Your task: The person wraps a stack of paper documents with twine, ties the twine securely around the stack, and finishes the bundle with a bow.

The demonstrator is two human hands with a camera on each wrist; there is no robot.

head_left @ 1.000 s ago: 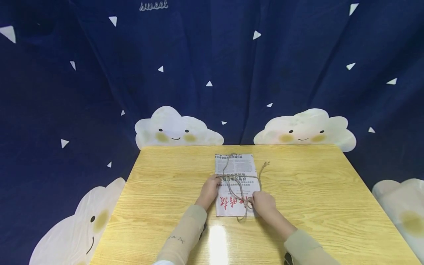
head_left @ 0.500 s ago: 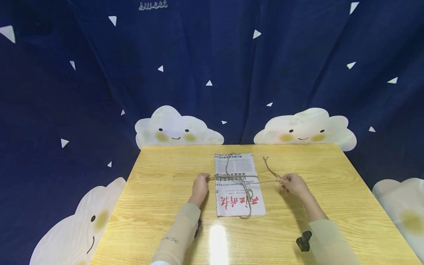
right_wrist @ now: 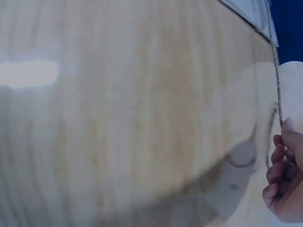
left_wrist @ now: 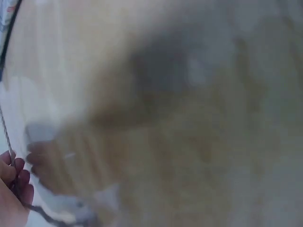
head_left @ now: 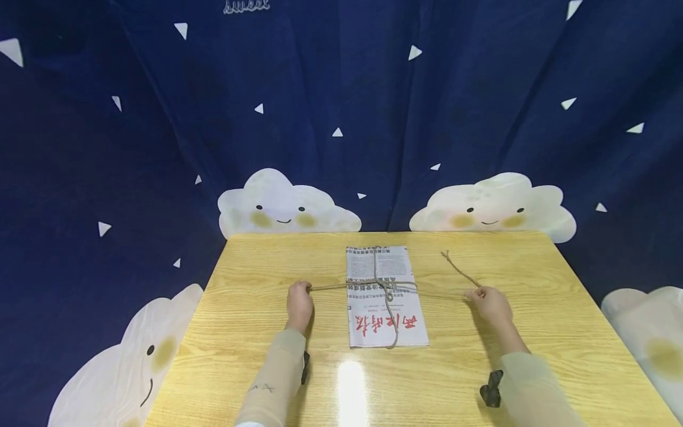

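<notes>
In the head view a folded newspaper bundle (head_left: 373,326) with red and black characters lies flat on the table. A thin brown twine (head_left: 376,261) runs over it lengthwise and crosswise, with a small loop near the crossing. My left hand (head_left: 300,303), left of the bundle, pinches one twine end, stretched straight from the crossing. To the right, my right hand (head_left: 492,305) pinches the other end, whose frayed tip sticks out past the fingers. The left wrist view shows twine running through the left fingers (left_wrist: 19,165). In the right wrist view, taut twine (right_wrist: 276,71) leads into the right fingers.
The bundle lies on a light wooden table (head_left: 256,261) with a bright glare patch (head_left: 351,391) near the front. Behind it hangs a dark blue curtain (head_left: 320,77) with white triangles and smiling clouds. Dark wrist devices (head_left: 491,388) are worn near the cuffs.
Both hands have moved from over the bundle out to its sides, pulling the twine apart. The large slack loops have shrunk to a small loop and the crossing has drawn together.
</notes>
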